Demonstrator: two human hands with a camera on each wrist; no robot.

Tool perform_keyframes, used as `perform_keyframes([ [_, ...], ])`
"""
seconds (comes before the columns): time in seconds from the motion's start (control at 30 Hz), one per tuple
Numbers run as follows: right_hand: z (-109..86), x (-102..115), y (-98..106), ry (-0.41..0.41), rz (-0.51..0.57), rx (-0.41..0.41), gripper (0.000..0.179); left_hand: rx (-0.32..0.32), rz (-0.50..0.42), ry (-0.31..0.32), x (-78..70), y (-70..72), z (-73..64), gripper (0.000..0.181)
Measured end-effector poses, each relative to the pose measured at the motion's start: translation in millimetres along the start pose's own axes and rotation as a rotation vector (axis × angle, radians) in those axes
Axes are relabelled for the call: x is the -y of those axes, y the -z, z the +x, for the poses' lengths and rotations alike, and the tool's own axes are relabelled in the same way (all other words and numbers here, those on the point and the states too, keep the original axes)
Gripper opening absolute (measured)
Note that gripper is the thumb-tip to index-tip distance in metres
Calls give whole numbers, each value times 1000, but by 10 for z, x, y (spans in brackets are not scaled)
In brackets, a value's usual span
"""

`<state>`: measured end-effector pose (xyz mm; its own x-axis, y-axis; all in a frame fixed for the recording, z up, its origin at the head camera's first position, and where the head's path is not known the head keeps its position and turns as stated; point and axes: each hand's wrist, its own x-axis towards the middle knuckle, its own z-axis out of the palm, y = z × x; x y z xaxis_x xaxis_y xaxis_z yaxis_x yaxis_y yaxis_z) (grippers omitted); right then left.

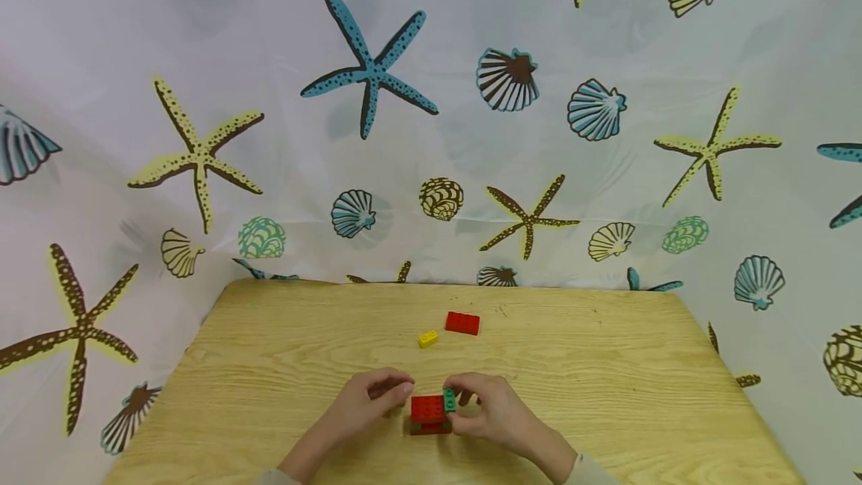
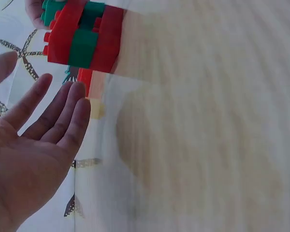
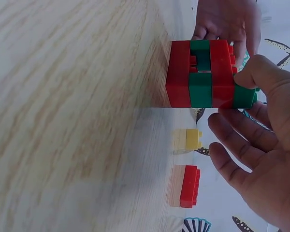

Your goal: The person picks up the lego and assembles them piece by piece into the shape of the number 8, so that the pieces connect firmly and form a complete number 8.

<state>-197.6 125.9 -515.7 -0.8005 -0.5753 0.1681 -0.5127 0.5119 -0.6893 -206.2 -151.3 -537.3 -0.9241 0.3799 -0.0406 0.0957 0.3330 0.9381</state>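
Observation:
A block stack [image 1: 427, 410] stands on the table: a red brick below, green bricks at both ends above it, and another red brick across them. In the right wrist view, a gap shows between the lower green bricks [image 3: 200, 90]. My right hand [image 1: 497, 409] pinches a small green brick [image 1: 449, 400] that sits on top of the stack at its right end. Whether it is pressed fully down, I cannot tell. Left of the stack, my left hand [image 1: 369, 400] is held with relaxed fingers, apart from the bricks and holding nothing.
Beyond the stack lie a small yellow brick [image 1: 428, 339] and, slightly farther back and to the right, a loose red brick [image 1: 462, 323]. A white curtain [image 1: 431, 148] with starfish and shells surrounds the wooden table [image 1: 592, 365] at the back and sides.

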Motion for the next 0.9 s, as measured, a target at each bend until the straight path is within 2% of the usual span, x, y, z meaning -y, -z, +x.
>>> perform_keyframes([
  [0.17,4,-5,4,-6,10,2,29,-157,84,3,-9,18,195,34],
  [0.3,10,-6,-2,-16,14,10,28,-223,106,6,-40,10,334,24],
  [0.47,12,1,7,-32,19,19,27,-294,147,-4,-64,-9,488,21],
  [0.6,16,10,14,-33,17,19,28,-328,167,-15,-63,-4,585,22],
  [0.9,20,9,10,-47,9,32,29,-334,158,-28,-37,-3,725,28],
])
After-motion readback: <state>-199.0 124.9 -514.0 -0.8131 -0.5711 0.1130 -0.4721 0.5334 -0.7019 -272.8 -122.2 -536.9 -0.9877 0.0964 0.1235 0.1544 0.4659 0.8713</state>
